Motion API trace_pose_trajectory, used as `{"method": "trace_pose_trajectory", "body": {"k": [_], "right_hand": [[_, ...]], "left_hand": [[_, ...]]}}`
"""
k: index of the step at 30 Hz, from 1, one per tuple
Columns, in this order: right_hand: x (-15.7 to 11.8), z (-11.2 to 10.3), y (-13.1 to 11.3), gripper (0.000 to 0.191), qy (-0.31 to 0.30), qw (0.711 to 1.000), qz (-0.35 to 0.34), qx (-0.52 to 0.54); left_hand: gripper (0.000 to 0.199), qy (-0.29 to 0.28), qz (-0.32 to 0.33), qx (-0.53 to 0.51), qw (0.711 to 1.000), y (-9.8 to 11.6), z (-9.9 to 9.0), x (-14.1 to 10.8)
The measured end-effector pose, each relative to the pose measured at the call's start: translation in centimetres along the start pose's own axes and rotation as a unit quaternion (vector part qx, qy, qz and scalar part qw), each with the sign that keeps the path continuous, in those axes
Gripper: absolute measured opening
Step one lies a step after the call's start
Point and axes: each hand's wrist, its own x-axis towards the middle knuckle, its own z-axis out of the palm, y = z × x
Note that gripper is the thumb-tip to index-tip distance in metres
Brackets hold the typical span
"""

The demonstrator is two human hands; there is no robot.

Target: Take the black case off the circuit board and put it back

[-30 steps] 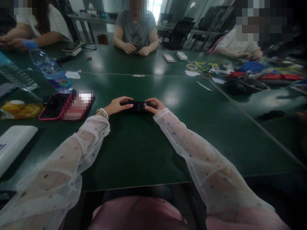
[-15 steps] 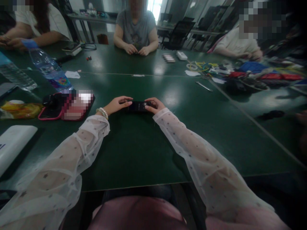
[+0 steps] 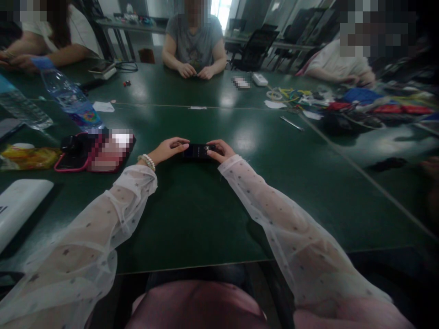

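Observation:
A small black device with a dark screen and some small light marks (image 3: 198,151) lies lengthwise between my hands, low over the green table (image 3: 192,219). My left hand (image 3: 168,150), with a beaded bracelet at the wrist, grips its left end, thumb on the near side. Around its right end my right hand (image 3: 221,150) is closed, the thumb resting on the face near the light marks. The fingers behind the device are partly hidden. Whether its underside touches the table I cannot tell.
To the left are a pink-edged case (image 3: 73,160), a water bottle (image 3: 70,98), a yellow wrapper (image 3: 30,157) and a white box (image 3: 25,205). A wrench (image 3: 291,123) and a heap of cables (image 3: 363,103) lie to the right. A person in grey (image 3: 195,43) sits opposite.
My hands and the device stay almost in place. The device's face looks slightly shifted or tilted, with a bit more of the screen showing beside my left thumb.

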Motion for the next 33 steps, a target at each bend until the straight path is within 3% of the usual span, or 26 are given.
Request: {"method": "trace_pose_trajectory", "body": {"k": [13, 21, 26, 33], "right_hand": [[-0.09, -0.27, -0.28, 0.05, -0.005, 0.999, 0.004, -0.034], [-0.27, -0.4, 0.11, 0.066, 0.024, 0.988, -0.015, -0.149], [-0.23, -0.33, -0.01, 0.058, 0.047, 0.97, -0.066, -0.231], [-0.15, -0.47, -0.23, 0.056, 0.035, 0.973, -0.074, -0.215]], "left_hand": [[0.057, 0.008, 0.008, 0.037, 0.999, 0.04, -0.03, -0.06], [0.06, 0.024, -0.002, 0.062, 0.998, -0.49, 0.05, 0.28], [0.062, 0.043, -0.013, 0.093, 0.995, -0.84, 0.04, 0.33], [0.062, 0.048, -0.037, 0.096, 0.994, -0.33, 0.1, 0.05]]}}
